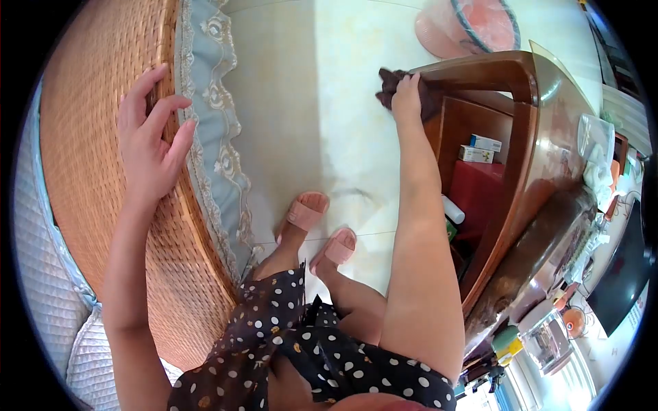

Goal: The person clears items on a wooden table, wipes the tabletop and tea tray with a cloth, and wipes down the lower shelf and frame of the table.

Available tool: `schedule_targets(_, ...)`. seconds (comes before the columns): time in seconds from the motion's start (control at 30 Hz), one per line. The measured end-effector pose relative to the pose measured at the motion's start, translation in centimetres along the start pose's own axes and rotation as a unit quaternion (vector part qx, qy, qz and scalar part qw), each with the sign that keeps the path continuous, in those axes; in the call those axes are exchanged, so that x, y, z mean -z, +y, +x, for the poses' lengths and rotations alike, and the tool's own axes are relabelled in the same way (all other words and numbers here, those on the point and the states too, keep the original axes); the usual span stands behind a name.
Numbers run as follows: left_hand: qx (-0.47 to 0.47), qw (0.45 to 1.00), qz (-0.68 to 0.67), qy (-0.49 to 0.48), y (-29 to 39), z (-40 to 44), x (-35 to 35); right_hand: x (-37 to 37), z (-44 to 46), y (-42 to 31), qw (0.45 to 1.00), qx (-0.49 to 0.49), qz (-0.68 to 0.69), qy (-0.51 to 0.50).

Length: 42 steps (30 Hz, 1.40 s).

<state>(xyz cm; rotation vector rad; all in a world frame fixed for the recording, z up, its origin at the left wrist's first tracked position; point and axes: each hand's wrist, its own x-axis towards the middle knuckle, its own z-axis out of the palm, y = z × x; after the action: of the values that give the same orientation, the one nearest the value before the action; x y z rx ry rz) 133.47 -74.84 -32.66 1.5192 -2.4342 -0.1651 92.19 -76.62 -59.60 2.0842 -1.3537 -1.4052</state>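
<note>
My left hand [154,137] rests at the edge of the woven mat [103,171], fingers apart and slightly bent, with nothing held. My right arm reaches forward past the wooden cabinet [517,89]. At its far corner my right hand [408,99] is on a small dark cat [389,88], its fingers drawn together behind the head. The cat's ears and head show to the left of my fingers. Part of its body is hidden by my hand and the cabinet.
A lace-trimmed blue bed skirt [212,89] hangs beside the mat. Beyond the cabinet stands a pink bin [442,31] with a plastic liner. Small boxes [478,154] and a red box [476,192] sit inside the cabinet. Pink slippers [308,211] are on my feet on the tiles.
</note>
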Motion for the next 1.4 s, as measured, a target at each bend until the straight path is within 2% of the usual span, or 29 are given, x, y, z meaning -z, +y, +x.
schedule_targets(0.07,-0.008,1.000,0.009,0.009,0.0,0.0,0.0,-0.9,-1.9,-1.8,0.998,-0.015,0.009,-0.059)
schedule_targets(0.13,-0.017,1.000,0.006,0.016,-0.1,0.0,0.0,-0.2,-5.5,-2.5,0.995,0.050,0.003,-0.089)
schedule_targets(0.2,-0.019,0.999,0.013,0.026,0.1,0.0,0.0,-1.6,-8.3,-5.7,0.987,0.074,0.030,-0.139)
schedule_targets(0.33,-0.030,0.998,0.026,0.039,-0.3,-0.1,-0.4,-4.4,-18.5,-11.2,0.977,0.154,0.090,-0.119)
schedule_targets(0.43,-0.030,0.998,0.029,0.038,-0.4,-0.1,-0.6,-3.0,-23.8,-11.8,0.952,0.222,0.106,-0.182)
schedule_targets(0.53,-0.012,0.999,0.042,0.027,-0.2,-0.2,-0.6,-3.0,-21.7,-10.9,0.949,0.125,0.259,-0.129)
schedule_targets(0.57,-0.020,0.999,0.033,0.038,-0.2,-0.2,-0.7,-2.4,-20.1,-9.7,0.957,0.066,0.271,-0.074)
schedule_targets(0.67,-0.033,0.997,0.020,0.060,-0.6,-0.1,-1.0,0.8,-13.8,-3.5,0.960,-0.052,0.254,0.104)
schedule_targets(0.73,-0.035,0.998,0.016,0.058,-0.8,-0.1,-1.1,0.6,-10.4,-0.9,0.954,-0.121,0.184,0.201)
schedule_targets(0.8,-0.028,0.998,0.023,0.041,-0.8,-0.2,-0.9,-1.2,-9.4,-0.4,0.959,-0.137,0.218,0.119)
schedule_targets(0.87,-0.030,0.999,0.020,0.041,-0.9,0.0,-0.9,-2.6,-11.1,-2.5,0.960,-0.119,0.222,0.123)
schedule_targets(0.93,-0.038,0.998,0.005,0.050,-0.9,0.0,-1.0,-4.0,-14.9,-5.8,0.970,-0.073,0.210,0.097)
schedule_targets(1.0,-0.050,0.997,0.010,0.060,-0.9,0.0,-1.1,-4.8,-18.9,-9.0,0.983,-0.013,0.182,0.013)
schedule_targets(1.07,-0.053,0.996,0.013,0.064,-1.0,-0.1,-1.0,-8.6,-22.7,-14.6,0.975,-0.043,0.215,0.033)
schedule_targets(1.13,-0.047,0.997,0.009,0.064,-1.0,-0.2,-1.2,-7.3,-27.5,-15.5,0.986,0.044,0.164,-0.006)
schedule_targets(1.17,-0.044,0.997,0.017,0.058,-1.1,-0.4,-1.2,-6.0,-28.7,-15.3,0.982,0.110,0.131,-0.075)
schedule_targets(1.3,-0.044,0.997,0.028,0.048,-1.3,-0.3,-1.3,-6.7,-30.8,-17.4,0.969,0.220,0.060,-0.097)
schedule_targets(1.4,-0.053,0.996,0.029,0.062,-1.4,-0.4,-1.3,-6.8,-32.3,-19.0,0.956,0.214,0.099,-0.175)
